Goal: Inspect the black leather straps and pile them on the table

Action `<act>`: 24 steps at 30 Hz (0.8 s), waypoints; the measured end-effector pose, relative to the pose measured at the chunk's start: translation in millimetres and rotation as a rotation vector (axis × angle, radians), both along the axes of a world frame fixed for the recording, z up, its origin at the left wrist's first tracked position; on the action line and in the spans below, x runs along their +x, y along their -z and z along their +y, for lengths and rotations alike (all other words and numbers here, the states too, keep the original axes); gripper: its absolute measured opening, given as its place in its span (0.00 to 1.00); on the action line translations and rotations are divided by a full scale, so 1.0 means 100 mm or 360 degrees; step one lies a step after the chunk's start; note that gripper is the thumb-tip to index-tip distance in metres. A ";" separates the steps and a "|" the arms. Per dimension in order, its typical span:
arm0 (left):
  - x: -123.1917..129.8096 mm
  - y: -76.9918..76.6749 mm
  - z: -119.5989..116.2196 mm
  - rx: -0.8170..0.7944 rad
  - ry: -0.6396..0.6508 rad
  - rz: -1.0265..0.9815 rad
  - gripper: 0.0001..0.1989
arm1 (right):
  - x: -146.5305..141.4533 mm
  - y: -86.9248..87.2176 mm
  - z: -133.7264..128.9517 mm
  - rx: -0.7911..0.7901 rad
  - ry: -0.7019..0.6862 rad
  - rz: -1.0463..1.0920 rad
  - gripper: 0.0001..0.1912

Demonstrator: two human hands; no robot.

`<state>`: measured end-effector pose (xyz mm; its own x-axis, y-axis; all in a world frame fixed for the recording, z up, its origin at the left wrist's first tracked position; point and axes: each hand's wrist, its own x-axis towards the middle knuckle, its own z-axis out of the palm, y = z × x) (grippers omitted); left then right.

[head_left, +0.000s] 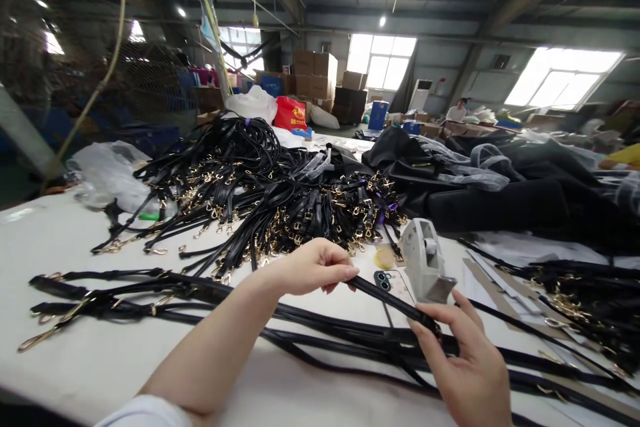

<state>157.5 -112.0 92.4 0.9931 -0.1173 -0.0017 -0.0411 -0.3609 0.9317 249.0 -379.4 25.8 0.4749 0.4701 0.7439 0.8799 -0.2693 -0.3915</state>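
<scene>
A black strap [387, 297] is stretched between my two hands above the white table. My left hand [320, 267] pinches its far-left part between thumb and fingers. Lower and to the right, my right hand [463, 350] grips the strap's other part, thumb below and index finger above. Beneath them, several long black straps with gold clasps [55, 330] lie across the table. Just beyond my right hand stands a grey tape dispenser [424, 260]. A phone [393, 283] lies flat behind the held strap, with a yellowish tape roll [385, 257] beside it.
A big heap of black straps with gold hooks [280, 200] covers the table's middle. Dark sheet material [500, 203] is piled at right, above another strap bundle [575, 293]. Clear plastic [113, 173] lies at left. A person [457, 111] sits far back.
</scene>
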 end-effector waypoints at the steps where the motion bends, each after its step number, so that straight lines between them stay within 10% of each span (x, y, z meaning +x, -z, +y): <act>1: 0.00 0.00 0.00 0.0103 0.0004 0.0010 0.21 | 0.00 0.01 0.01 -0.0022 0.0003 0.0046 0.07; 5: 0.01 0.04 -0.21 0.0640 0.0024 -0.0216 0.16 | -0.02 0.10 0.08 -0.0285 -0.0245 0.0424 0.12; 12: 0.06 0.17 -0.42 0.0797 0.0303 -0.0451 0.15 | 0.01 0.13 0.00 -0.0376 -0.0660 0.1138 0.14; 19: 0.09 0.15 -0.18 0.1130 0.0237 -0.0173 0.11 | 0.03 0.15 -0.11 0.0347 -0.0397 0.1859 0.33; 24: 0.08 0.08 -0.17 0.0787 0.0273 -0.0199 0.15 | 0.01 0.11 -0.07 0.0155 -0.0075 0.1531 0.29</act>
